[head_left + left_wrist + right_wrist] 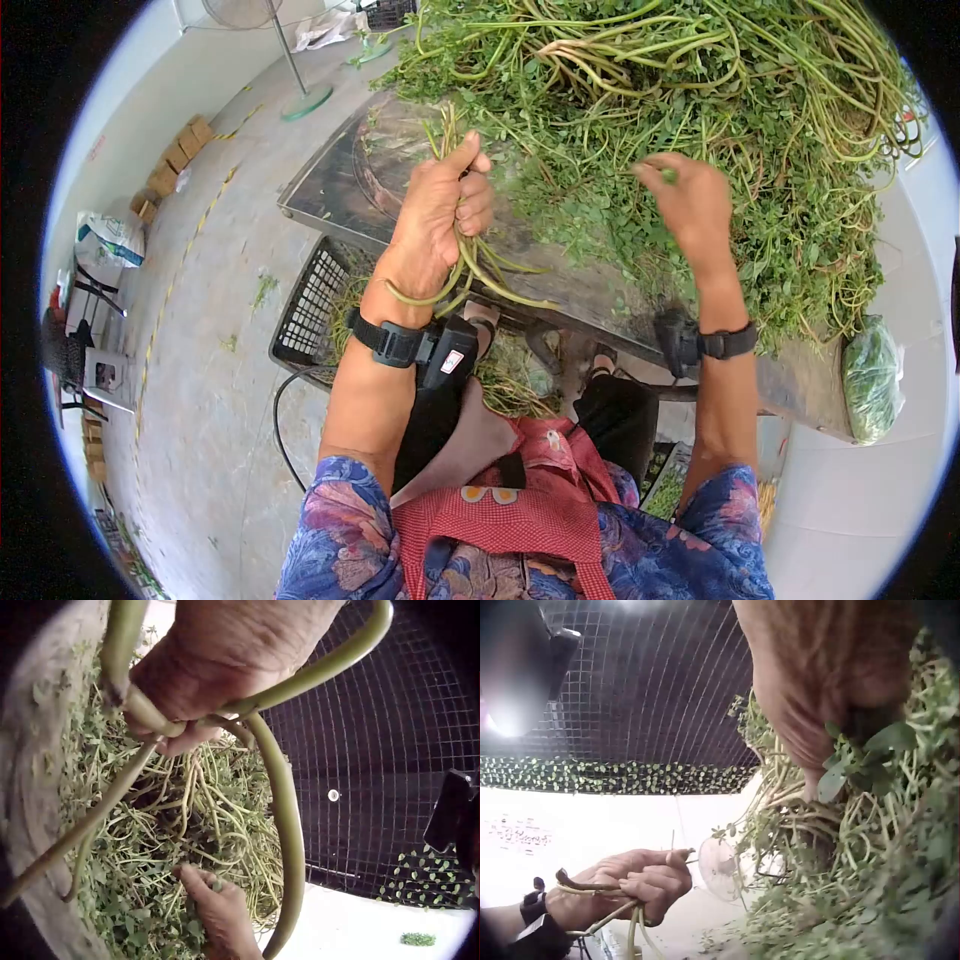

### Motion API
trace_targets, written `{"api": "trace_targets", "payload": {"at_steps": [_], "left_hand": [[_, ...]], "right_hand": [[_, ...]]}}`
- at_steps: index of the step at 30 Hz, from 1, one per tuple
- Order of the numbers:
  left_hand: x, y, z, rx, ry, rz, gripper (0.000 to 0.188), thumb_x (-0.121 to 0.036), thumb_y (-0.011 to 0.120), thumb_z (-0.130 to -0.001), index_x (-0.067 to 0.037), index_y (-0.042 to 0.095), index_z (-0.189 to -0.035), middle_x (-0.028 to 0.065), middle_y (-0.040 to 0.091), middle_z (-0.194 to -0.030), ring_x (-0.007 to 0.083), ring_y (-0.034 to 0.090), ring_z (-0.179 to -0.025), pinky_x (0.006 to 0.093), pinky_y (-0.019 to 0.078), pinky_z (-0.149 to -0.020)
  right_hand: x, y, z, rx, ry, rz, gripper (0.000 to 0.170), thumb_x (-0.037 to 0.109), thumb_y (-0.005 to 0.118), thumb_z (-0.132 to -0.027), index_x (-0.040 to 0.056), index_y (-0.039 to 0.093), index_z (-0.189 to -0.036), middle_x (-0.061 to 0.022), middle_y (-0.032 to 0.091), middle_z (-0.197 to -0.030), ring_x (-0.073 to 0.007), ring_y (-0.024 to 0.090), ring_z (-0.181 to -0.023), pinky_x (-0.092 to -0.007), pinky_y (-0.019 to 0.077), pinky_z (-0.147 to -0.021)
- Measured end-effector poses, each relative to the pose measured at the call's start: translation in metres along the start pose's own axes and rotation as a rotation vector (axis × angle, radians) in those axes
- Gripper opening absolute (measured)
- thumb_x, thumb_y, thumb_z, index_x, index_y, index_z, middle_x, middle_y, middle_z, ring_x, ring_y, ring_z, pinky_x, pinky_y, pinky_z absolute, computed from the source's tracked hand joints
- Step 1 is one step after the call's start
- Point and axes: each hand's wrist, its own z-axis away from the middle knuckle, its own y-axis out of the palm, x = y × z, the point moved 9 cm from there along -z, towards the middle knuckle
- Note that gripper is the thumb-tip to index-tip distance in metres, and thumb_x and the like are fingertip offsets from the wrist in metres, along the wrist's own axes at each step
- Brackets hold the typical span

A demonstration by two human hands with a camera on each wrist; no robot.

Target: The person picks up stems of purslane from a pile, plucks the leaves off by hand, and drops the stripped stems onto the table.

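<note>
My left hand grips a small bunch of long green stems over the near left side of the table. The cut ends poke up past the thumb, and the other ends hang curved below the fist. In the left wrist view, thick stems cross close to the camera. My right hand is over the big heap of leafy greens, thumb and forefinger pinching a small leafy sprig. Much of that sprig is hidden by the palm in the head view.
The heap covers most of the dark table. Below its left edge, a black plastic crate holds more stems. A bag of greens lies at the right end. A fan base stands on the floor beyond.
</note>
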Motion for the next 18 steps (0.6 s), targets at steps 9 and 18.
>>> {"api": "trace_targets", "payload": {"at_steps": [9,18], "left_hand": [[0.008,0.004,0.000,-0.036,-0.008,-0.069,0.039,-0.030,0.060,-0.086,-0.014,0.038,-0.059,-0.0056,0.030,-0.048,0.0066,0.028,-0.035,0.0210,0.0214,-0.030],[0.034,0.021,-0.005,0.044,-0.041,-0.175,0.026,-0.022,0.059,-0.087,0.003,0.058,-0.094,-0.0001,0.050,-0.055,0.0059,0.033,-0.035,0.0205,0.0240,-0.030]], "right_hand": [[0.010,0.101,-0.032,0.148,-0.005,0.158,0.027,0.035,0.067,-0.075,0.0139,0.069,-0.092,-0.0153,0.065,-0.086,-0.0334,0.061,-0.079,-0.0420,0.0495,-0.071],[0.025,0.043,0.016,-0.019,-0.201,-0.363,0.015,0.022,0.070,-0.074,0.0086,0.068,-0.081,-0.0128,0.063,-0.066,-0.0250,0.059,-0.057,-0.0317,0.0451,-0.054]]}}
